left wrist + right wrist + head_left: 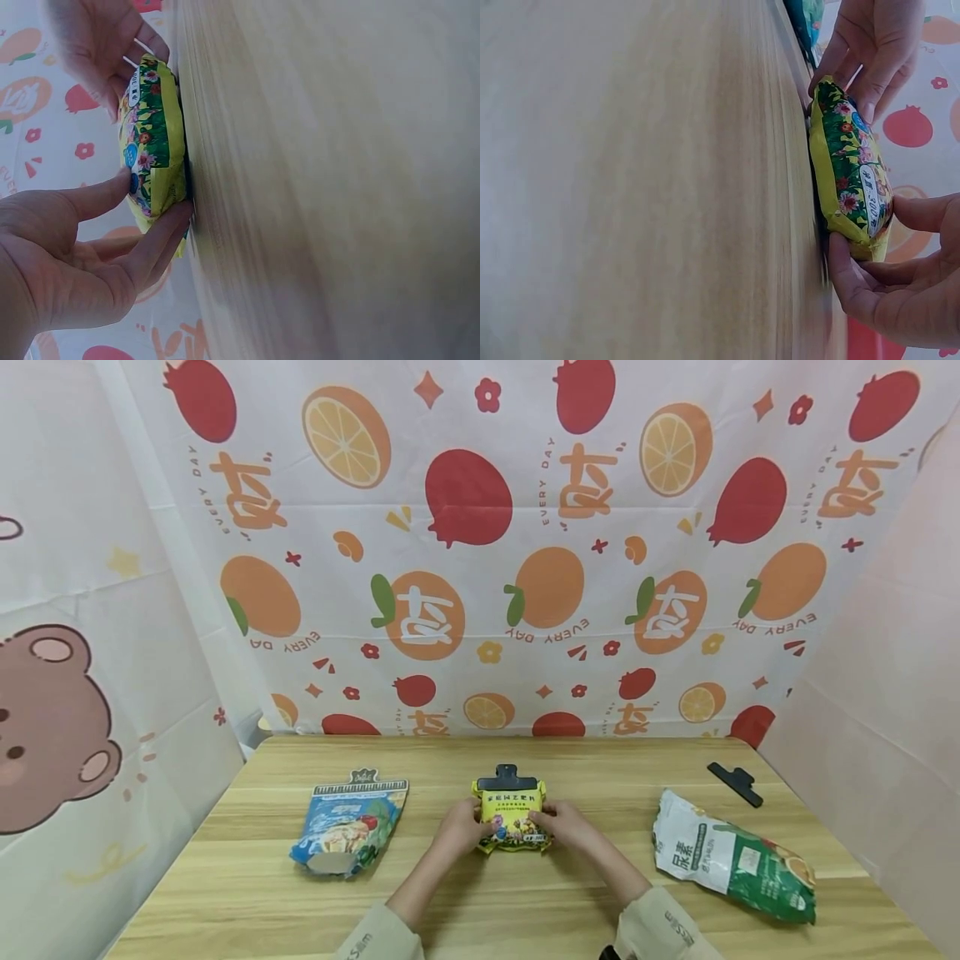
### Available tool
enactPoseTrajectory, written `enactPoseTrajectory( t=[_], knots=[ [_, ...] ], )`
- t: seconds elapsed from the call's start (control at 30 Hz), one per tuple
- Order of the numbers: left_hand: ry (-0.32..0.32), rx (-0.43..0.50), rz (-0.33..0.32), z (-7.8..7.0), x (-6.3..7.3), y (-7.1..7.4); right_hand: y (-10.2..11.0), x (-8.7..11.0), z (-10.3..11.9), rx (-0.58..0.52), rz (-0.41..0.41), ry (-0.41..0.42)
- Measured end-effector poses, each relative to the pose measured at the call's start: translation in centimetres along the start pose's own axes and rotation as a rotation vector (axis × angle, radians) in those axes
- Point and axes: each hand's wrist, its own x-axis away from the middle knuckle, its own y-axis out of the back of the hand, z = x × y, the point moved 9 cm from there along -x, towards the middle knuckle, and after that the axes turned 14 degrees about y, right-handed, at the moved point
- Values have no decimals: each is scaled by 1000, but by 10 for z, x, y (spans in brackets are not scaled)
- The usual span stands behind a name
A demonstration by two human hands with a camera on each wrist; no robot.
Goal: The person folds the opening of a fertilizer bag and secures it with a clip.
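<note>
A small yellow bag with printed flowers lies near the middle of the table, a black clip across its far edge. My left hand grips the bag's left side, thumb on top and fingers low at the edge, as the left wrist view shows. On the opposite side my right hand pinches the bag between thumb and fingers. In the right wrist view, the yellow bag sits close against the tabletop, with both hands at its ends.
To the left lies a blue bag with a clip along its top. A green and white bag lies to the right, and beyond it a loose black clip. A fruit-patterned cloth hangs behind the wooden table.
</note>
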Motion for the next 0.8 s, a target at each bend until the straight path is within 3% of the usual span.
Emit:
enactPoseTrajectory(
  t=[0.47, 0.8],
  knots=[
    [27, 8, 6, 1, -1, -1, -2, 3, -2, -74, -1, -20],
    [4, 19, 17, -4, 0, -7, 6, 7, -8, -6, -16, -21]
  ],
)
